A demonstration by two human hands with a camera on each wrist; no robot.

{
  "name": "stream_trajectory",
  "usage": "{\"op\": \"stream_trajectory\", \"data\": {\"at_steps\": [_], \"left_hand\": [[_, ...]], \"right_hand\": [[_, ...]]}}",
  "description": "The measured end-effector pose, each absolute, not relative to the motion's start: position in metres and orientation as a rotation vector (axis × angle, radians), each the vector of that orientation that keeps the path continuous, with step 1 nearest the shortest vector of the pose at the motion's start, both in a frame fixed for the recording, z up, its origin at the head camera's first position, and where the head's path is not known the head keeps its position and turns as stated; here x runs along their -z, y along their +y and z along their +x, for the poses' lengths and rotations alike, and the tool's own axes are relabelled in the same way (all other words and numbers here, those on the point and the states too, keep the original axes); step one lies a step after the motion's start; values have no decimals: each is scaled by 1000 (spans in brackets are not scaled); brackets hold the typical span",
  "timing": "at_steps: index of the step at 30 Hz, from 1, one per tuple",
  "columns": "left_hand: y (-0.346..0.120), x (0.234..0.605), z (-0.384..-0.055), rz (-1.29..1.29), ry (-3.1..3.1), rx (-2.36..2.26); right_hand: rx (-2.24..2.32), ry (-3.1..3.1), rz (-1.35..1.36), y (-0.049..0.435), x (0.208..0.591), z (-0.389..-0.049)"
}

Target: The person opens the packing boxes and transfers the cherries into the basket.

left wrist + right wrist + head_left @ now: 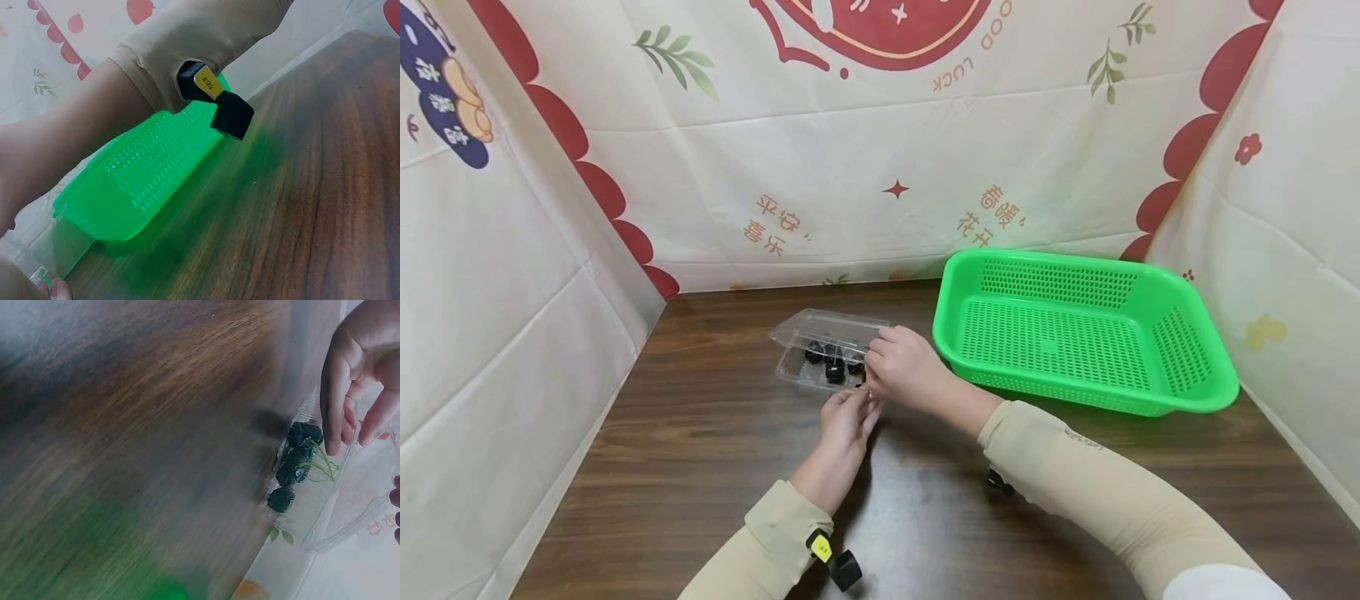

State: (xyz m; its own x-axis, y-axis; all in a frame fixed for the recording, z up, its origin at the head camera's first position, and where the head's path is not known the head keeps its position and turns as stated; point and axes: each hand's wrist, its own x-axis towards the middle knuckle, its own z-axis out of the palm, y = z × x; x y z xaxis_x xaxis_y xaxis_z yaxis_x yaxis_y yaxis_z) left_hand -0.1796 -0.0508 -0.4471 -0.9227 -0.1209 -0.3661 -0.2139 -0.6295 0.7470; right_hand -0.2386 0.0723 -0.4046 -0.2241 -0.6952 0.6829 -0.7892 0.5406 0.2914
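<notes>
Lining the room: pale cloth [880, 150] hangs behind the green basket [1052, 337] and down either side of it, creased in straight folds, edged with red scallops and printed with leaf sprigs, small flowers and orange characters; part of a large red roundel [887, 29] shows high up, behind and left of the basket.
Brown counter [700, 467]: dark, streaky wood grain under the basket, reaching back to the foot of the cloth; at the left wrist I catch a green glow beside the basket on its sheen.
Green basket: upright near the counter's back, walls and floor pierced with small slots.
Clear container [790, 367]: on the counter, left of the basket, its lid [842, 323] tilted up over the tray.
Dark lumps [835, 369]: several inside the container, left of the basket, with thin green strands [322, 469] beside them.
Right hand [902, 362]: just off the basket's left end, grip curled on the container's right end.
Left hand [846, 417]: left of the basket and nearer the person, grip pinched on the container's near edge.
Beige sleeves [1097, 475]: both forearms, on the person's side of the basket.
</notes>
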Motion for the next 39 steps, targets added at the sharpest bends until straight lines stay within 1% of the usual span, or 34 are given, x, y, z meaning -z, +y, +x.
{"op": "stream_trajectory", "data": {"at_steps": [10, 22, 29, 39], "left_hand": [[-52, 448, -177, -592, 1309, -2644], [-58, 453, -174, -535, 1306, -2581], [-73, 455, -176, -653, 1418, -2618], [-117, 442, -185, -864, 1526, -2701]], "right_hand": [[-310, -2158, 990, 84, 395, -237], [-368, -2231, 894, 95, 390, -239], [-400, -2220, 878, 96, 387, -241], [-404, -2221, 871, 98, 380, -244]]}}
